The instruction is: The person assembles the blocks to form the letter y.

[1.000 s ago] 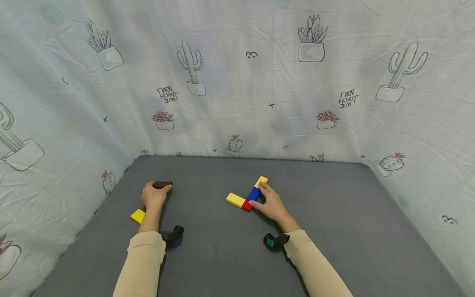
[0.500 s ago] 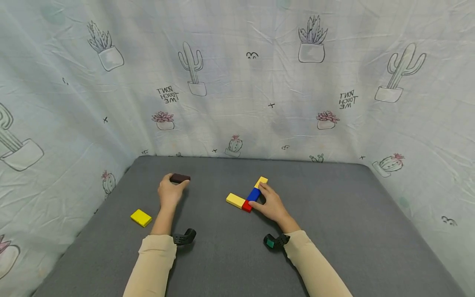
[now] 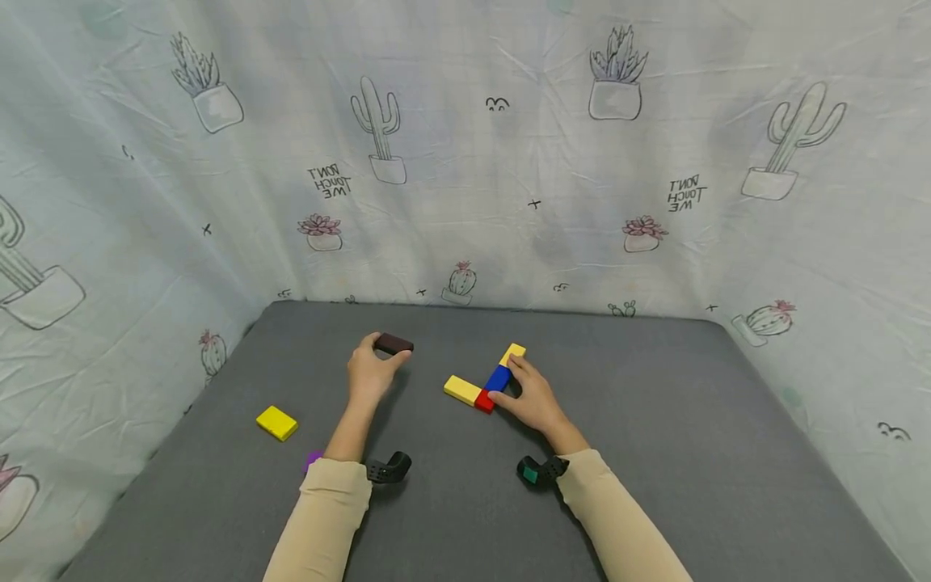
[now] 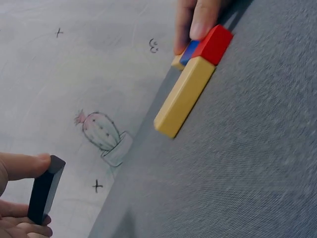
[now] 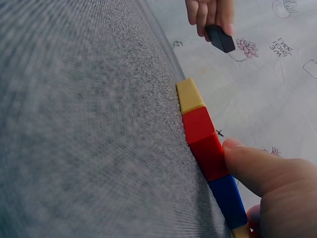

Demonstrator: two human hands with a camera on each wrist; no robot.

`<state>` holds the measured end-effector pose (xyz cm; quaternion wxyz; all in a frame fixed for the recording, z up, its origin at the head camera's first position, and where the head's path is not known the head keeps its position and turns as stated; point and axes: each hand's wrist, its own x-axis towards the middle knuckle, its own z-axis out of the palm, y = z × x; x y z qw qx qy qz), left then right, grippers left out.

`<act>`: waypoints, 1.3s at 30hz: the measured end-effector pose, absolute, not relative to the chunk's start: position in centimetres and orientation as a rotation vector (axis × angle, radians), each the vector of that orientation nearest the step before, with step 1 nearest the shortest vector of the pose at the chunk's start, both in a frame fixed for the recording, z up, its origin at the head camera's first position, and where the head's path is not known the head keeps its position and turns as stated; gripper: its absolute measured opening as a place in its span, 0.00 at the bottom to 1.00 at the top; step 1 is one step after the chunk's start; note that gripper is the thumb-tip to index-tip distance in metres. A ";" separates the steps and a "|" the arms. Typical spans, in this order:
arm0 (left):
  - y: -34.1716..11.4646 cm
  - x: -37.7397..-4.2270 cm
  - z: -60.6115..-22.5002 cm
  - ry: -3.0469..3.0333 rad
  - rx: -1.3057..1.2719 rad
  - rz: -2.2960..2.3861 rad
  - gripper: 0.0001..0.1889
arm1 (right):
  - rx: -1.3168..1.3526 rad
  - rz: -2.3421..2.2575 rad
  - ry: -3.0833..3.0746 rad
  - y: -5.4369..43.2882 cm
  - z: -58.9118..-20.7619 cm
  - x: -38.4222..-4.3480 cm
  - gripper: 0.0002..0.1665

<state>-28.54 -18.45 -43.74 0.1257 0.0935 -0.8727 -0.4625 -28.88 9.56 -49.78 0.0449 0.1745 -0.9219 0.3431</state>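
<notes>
My left hand pinches a dark brown rectangular block between thumb and fingers, held above the tabletop. The same block looks almost black in the left wrist view. My right hand rests at a row of blocks, its thumb touching the red block and a finger reaching the far yellow block. Between them lies a blue block. A pale yellow block joins the red one at an angle, making an L. The right hand's remaining fingers are partly hidden.
A bright yellow block lies alone on the left of the grey table. Something purple peeks out beside the left sleeve. A white cloth with printed cacti encloses the table's back and sides.
My left hand has carried the dark brown block rightward and slightly away from me, toward the L of blocks, uncovering the bright yellow block. The right hand stays in place.
</notes>
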 end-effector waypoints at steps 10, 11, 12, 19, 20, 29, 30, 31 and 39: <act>-16.3 -28.6 -44.6 -2.552 0.186 -1.392 0.38 | 0.522 1.036 -2.844 9.7 -49.8 -29.0 0.47; -16.2 -28.7 -44.8 -2.559 0.176 -1.386 0.38 | 0.523 1.038 -2.846 9.7 -49.8 -29.0 0.47; -16.1 -28.7 -44.9 -2.566 0.172 -1.385 0.38 | 0.521 1.040 -2.848 9.6 -49.8 -29.0 0.47; -15.3 -28.8 -45.6 -2.592 0.162 -1.396 0.36 | 0.529 1.049 -2.828 9.5 -49.8 -29.0 0.46; -15.2 -28.8 -45.7 -2.597 0.162 -1.392 0.36 | 0.527 1.042 -2.832 9.5 -49.8 -29.0 0.46; -14.5 -28.5 -47.5 -2.634 0.126 -1.371 0.35 | 0.510 1.044 -2.858 9.3 -50.0 -28.8 0.47; -14.5 -28.4 -47.7 -2.637 0.126 -1.372 0.34 | 0.511 1.051 -2.858 9.3 -50.1 -28.9 0.47; -14.4 -28.4 -47.8 -2.638 0.125 -1.374 0.34 | 0.517 1.051 -2.860 9.3 -50.1 -28.9 0.47; -13.8 -28.9 -47.8 -2.634 0.115 -1.380 0.35 | 0.533 1.022 -2.847 9.7 -49.8 -29.9 0.46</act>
